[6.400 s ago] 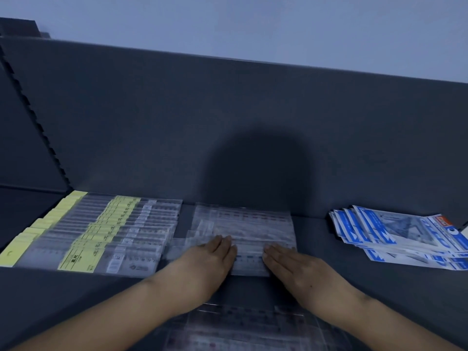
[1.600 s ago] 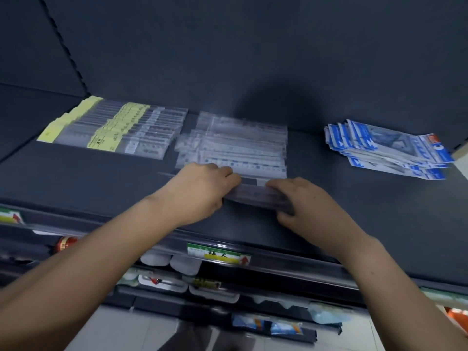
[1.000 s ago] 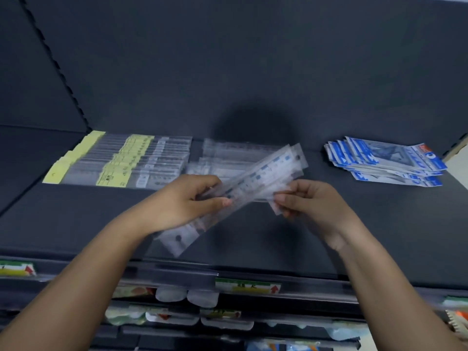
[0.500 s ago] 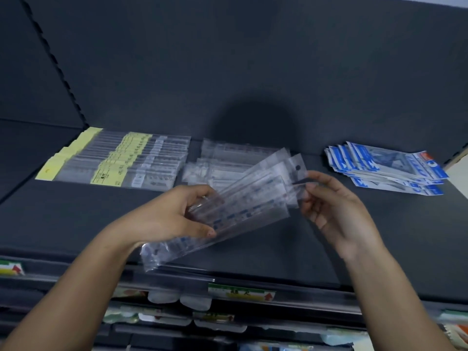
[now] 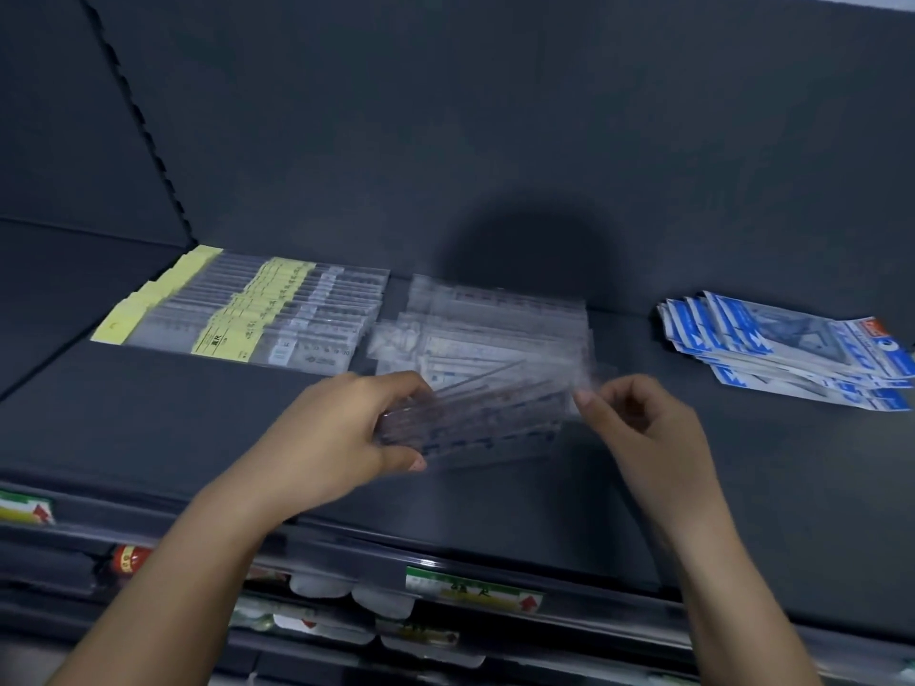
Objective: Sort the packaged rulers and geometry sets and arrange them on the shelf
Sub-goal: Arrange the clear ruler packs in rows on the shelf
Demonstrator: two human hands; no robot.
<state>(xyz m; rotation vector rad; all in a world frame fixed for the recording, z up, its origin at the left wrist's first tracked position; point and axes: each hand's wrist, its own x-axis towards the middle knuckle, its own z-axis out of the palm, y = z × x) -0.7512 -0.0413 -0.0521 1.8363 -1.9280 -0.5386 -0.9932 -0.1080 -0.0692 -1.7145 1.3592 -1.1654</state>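
I hold a small bundle of clear packaged rulers (image 5: 487, 418) just above the dark shelf (image 5: 148, 418). My left hand (image 5: 341, 433) grips its left end. My right hand (image 5: 638, 418) pinches its right end between thumb and fingers. The bundle is blurred and lies nearly level. Behind it a pile of clear ruler packets (image 5: 495, 324) rests on the shelf. At the left lies a row of rulers with yellow labels (image 5: 247, 309). At the right sits a fanned stack of blue and white geometry sets (image 5: 787, 344).
The shelf's dark back panel (image 5: 495, 141) rises behind the piles. Its front rail carries price tags (image 5: 470, 589). Below hang more packaged goods (image 5: 322, 616). A slotted upright (image 5: 143, 126) stands at the far left.
The bundle has swung from a steep tilt to nearly level and dropped toward the shelf. My right hand went from open beside the packets' end to pinching it.
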